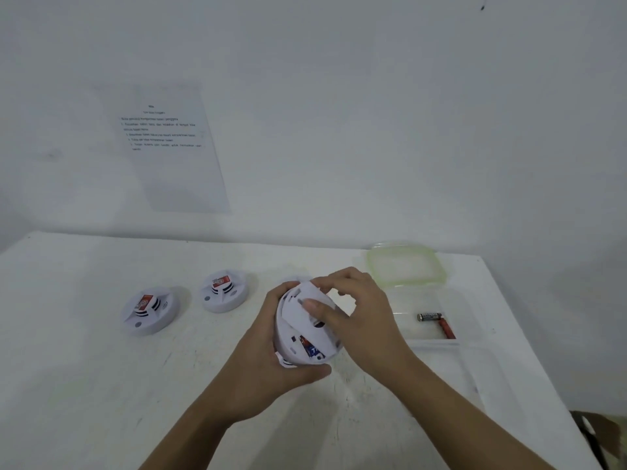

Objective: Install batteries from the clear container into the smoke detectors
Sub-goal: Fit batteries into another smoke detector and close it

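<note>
White smoke detector (307, 334) in the middle of the frame, back side up, gripped from below by the left hand (271, 364). Right hand (356, 313) on top, pinching its white cover (314, 291). Clear container (410, 330) at right centre, dark battery (429, 316) and red battery (448, 329) inside. Second detector (149, 310) and third detector (224, 291) at left centre.
</note>
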The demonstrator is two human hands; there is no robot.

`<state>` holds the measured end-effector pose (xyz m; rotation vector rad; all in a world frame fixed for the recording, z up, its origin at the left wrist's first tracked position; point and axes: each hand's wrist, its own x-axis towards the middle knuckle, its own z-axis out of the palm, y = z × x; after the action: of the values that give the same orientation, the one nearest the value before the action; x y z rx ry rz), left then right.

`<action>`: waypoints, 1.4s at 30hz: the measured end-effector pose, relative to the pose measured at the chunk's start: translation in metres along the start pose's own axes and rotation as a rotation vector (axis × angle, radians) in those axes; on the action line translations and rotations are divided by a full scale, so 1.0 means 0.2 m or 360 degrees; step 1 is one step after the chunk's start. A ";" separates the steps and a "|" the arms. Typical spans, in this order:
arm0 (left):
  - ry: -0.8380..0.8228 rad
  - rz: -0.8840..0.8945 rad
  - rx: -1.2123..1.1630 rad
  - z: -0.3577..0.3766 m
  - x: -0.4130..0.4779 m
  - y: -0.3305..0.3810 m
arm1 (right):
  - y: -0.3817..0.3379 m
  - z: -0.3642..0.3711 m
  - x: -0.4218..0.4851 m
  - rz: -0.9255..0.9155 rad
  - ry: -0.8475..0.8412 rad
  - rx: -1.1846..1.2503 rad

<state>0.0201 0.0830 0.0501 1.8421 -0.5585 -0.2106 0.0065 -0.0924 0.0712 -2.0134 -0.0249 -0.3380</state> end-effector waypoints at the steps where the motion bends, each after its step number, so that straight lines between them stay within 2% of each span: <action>1: -0.0005 -0.0002 0.0002 0.00 0.00 0.00 | 0.01 0.00 0.00 -0.0016 0.0014 -0.0018; 8: 0.0001 -0.0055 0.0042 0.02 0.00 -0.01 | 0.04 0.02 -0.03 -0.0173 0.0110 -0.0219; 15: -0.0016 -0.0002 -0.0009 0.02 0.01 0.02 | 0.04 -0.02 -0.05 -0.0157 -0.0107 -0.0192; 23: -0.0029 0.0058 -0.0063 0.02 0.02 0.03 | 0.00 -0.02 -0.04 -0.0209 -0.0069 -0.0298; 33: -0.0013 0.0088 -0.0079 -0.01 0.02 0.03 | -0.01 0.02 -0.04 -0.0134 0.0086 -0.0046; 38: -0.0005 0.0083 -0.0039 -0.03 0.02 0.03 | -0.01 -0.03 -0.04 -0.0029 -0.0154 0.0000; 42: -0.0070 0.0098 -0.0007 -0.04 0.02 0.04 | 0.00 -0.06 -0.03 0.0023 -0.0161 0.0044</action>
<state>0.0249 0.0855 0.0603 1.8166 -0.6440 -0.2112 -0.0014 -0.1030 0.0744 -2.0008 -0.0777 -0.2254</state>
